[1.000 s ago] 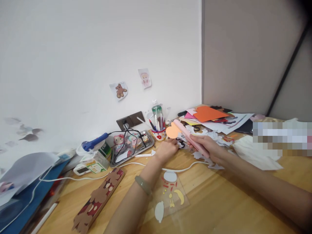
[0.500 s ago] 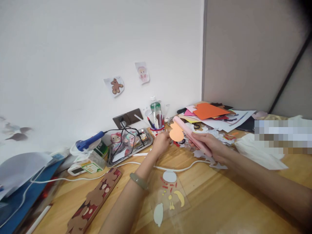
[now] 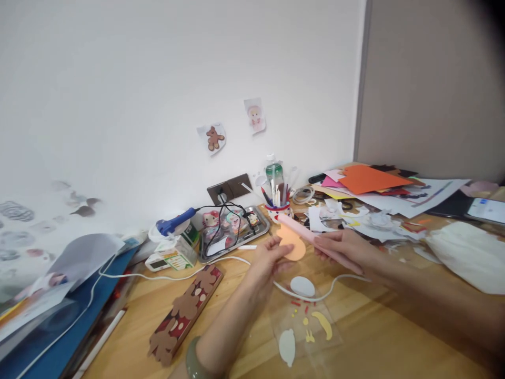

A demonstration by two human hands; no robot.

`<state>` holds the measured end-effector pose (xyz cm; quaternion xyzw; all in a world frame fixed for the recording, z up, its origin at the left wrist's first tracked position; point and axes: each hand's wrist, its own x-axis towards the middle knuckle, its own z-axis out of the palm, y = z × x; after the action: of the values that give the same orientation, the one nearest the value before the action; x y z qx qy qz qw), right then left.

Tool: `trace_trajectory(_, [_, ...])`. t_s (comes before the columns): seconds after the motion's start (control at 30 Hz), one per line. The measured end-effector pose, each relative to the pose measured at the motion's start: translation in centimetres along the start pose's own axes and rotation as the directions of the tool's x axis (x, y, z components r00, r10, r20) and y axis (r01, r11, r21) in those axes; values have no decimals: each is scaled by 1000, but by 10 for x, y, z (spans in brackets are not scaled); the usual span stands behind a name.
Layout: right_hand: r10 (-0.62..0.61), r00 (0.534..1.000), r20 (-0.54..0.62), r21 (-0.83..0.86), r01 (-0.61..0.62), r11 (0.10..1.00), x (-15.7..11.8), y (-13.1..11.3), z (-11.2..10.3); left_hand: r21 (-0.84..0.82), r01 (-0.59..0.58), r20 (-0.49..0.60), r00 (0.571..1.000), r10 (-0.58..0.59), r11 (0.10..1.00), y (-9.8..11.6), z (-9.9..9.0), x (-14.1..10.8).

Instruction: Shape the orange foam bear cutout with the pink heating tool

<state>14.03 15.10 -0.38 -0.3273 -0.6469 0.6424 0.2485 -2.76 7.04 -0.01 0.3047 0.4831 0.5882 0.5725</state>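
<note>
My left hand (image 3: 272, 255) pinches the rounded orange paper cutout (image 3: 294, 247) between thumb and fingers. My right hand (image 3: 345, 250) is closed around a slim pink bar (image 3: 302, 229) that looks like a hair straightener; its far end lies against the upper edge of the cutout. Whether the cutout is clamped in it I cannot tell. Below the hands, a clear sheet (image 3: 331, 337) lies on the table with white ovals, red strips and small yellow shapes on it, among them a yellow crescent (image 3: 322, 325).
A white cord (image 3: 236, 258) crosses the table under my hands. At left lie a brown bear-decorated box (image 3: 187, 310), a metal tray (image 3: 203, 258) and a blue glue gun (image 3: 175, 221). Behind are a pen cup (image 3: 279, 212), coloured paper (image 3: 371, 179) and scraps; a white cloth (image 3: 469, 258) lies right.
My left hand has come to the cutout and taken hold of it. The pink bar and cutout are now lower relative to the pen cup. The view has swung left.
</note>
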Motion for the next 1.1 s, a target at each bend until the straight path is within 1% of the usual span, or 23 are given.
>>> trace_trajectory(0.1, [-36,999,24,-109,38,993,9,-6,5,8,-20,-74,997,21,1000,-1,-8,5])
trace_trajectory(0.2, [-75,997,-28,-183,68,981,20,-18,0,11,-40,-111,993,41,999,1,-20,9])
trace_trajectory(0.23, [-79,995,-63,-178,66,982,23,-22,-3,10,-46,-118,992,47,999,2,-23,9])
trace_trajectory(0.3, [-92,985,-145,-95,79,992,30,-29,-11,5,-59,-137,989,60,998,4,-30,8])
trace_trajectory(0.37, [-136,965,-224,38,148,988,35,-33,-18,-7,-59,-172,983,57,998,5,-33,6])
trace_trajectory(0.4, [-164,953,-255,77,189,979,37,-33,-20,-16,-52,-191,980,48,999,5,-34,6])
trace_trajectory(0.47, [-219,938,-269,49,240,969,37,-33,-24,-43,-42,-210,977,32,998,3,-36,6])
trace_trajectory(0.53, [-237,946,-222,-45,233,971,35,-32,-26,-71,-51,-200,979,35,996,0,-37,6])
trace_trajectory(0.6, [-218,967,-133,-104,205,973,31,-34,-27,-97,-65,-194,980,45,993,-3,-38,6])
trace_trajectory(0.7, [-172,985,-17,-135,168,976,26,-38,-26,-137,-71,-205,978,41,988,-5,-37,5])
trace_trajectory(0.8, [-105,993,52,-171,113,979,24,-38,-20,-161,-96,-207,976,62,982,-3,-33,2])
trace_trajectory(0.87, [-82,991,108,-172,100,980,25,-33,-15,-158,-107,-217,974,72,982,-1,-29,-1])
trace_trajectory(1.0, [-83,975,207,-203,126,971,27,-17,-2,-150,-92,-238,970,55,984,-1,-23,-4])
trace_trajectory(1.1, [-151,957,248,-229,209,951,29,-6,2,-138,-67,-253,967,30,988,-3,-18,-5])
